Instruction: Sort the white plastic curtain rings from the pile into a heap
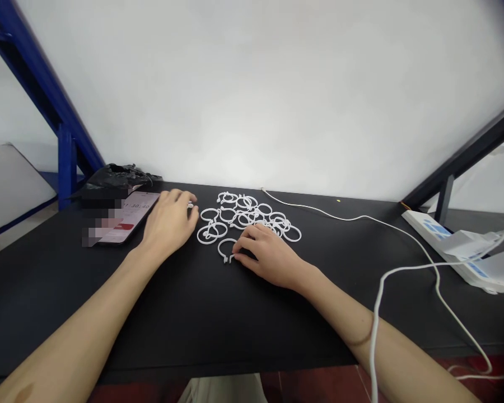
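On black table [201,313], phone [131,217] showing “30:40”, right hand [269,254] pinching white ring [219,249], left hand [170,221], grip unclear

On the tabletop [218,324], rings [244,220] are flanked by a smartphone [139,211] at left and a power strip [430,228] at right, with a plastic bag [115,180] set behind the smartphone.

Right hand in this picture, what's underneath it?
Part of a white ring disappears behind the fingers of the right hand; the ring's left side shows on the black table. Whatever lies beneath the palm is covered, so I can't tell.
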